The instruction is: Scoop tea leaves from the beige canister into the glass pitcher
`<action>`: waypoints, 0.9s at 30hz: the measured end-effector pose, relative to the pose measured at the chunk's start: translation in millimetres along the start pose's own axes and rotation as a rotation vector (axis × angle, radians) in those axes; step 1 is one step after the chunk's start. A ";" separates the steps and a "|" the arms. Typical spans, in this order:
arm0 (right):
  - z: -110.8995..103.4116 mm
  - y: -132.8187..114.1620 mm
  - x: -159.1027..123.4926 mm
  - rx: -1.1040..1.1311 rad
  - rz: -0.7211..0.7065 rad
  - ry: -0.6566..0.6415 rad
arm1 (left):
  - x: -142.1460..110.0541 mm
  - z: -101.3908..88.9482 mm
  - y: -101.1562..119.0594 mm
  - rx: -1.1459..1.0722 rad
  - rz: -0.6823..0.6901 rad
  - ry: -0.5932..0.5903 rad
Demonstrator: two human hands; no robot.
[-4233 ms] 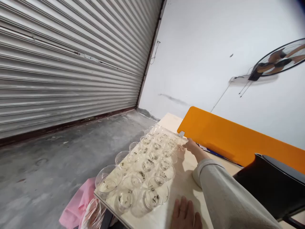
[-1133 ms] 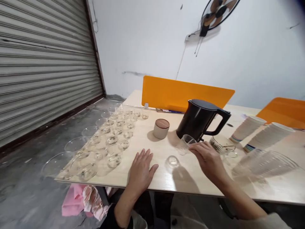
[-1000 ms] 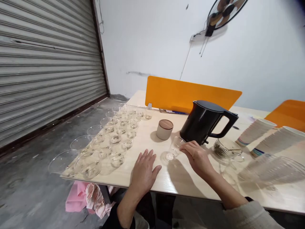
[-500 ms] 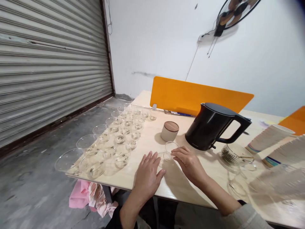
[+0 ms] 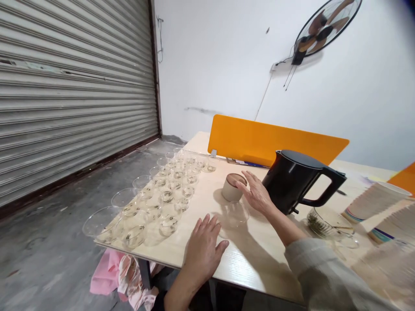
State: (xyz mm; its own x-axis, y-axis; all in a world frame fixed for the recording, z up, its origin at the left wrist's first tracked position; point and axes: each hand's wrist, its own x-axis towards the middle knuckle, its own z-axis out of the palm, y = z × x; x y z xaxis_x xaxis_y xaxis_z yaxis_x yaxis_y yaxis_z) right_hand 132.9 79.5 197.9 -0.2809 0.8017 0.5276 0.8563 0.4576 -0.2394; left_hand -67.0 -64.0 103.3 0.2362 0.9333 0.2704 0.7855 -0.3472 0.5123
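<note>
Here, the right hand [image 5: 258, 196] has fingers spread at the lidded canister [image 5: 230, 191], while the left hand [image 5: 204, 248] (fingers splayed) rests on the worktop [image 5: 207, 201].

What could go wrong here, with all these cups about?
The right hand reaches to the wooden-lidded canister with a clear plastic cup just in front, so the wrist could perhaps knock that cup over.

The black kettle stands close beside that hand and might get bumped; whether it holds water doesn't show.

The outermost cups in the rows of clear cups stand near the table edge, so a jolt could tip some onto the floor.
</note>
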 end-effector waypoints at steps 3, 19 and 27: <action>16.2 -4.7 19.9 -0.003 -0.059 -0.002 | 0.4 -0.8 0.8 0.000 -0.010 -0.003; -34.6 21.9 -29.5 -0.154 0.117 0.171 | 0.5 4.3 -4.7 -0.006 0.010 0.028; -74.5 -11.3 -142.0 -0.131 0.043 0.093 | -9.9 2.2 -6.5 -0.220 0.137 0.184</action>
State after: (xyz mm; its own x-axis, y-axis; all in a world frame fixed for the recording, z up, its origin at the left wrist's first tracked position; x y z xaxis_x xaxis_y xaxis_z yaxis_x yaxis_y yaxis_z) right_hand 195.4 -68.2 186.4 -0.2067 0.7779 0.5935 0.9176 0.3647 -0.1584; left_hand -73.2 -70.8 95.5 0.2077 0.8515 0.4814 0.6063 -0.4983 0.6198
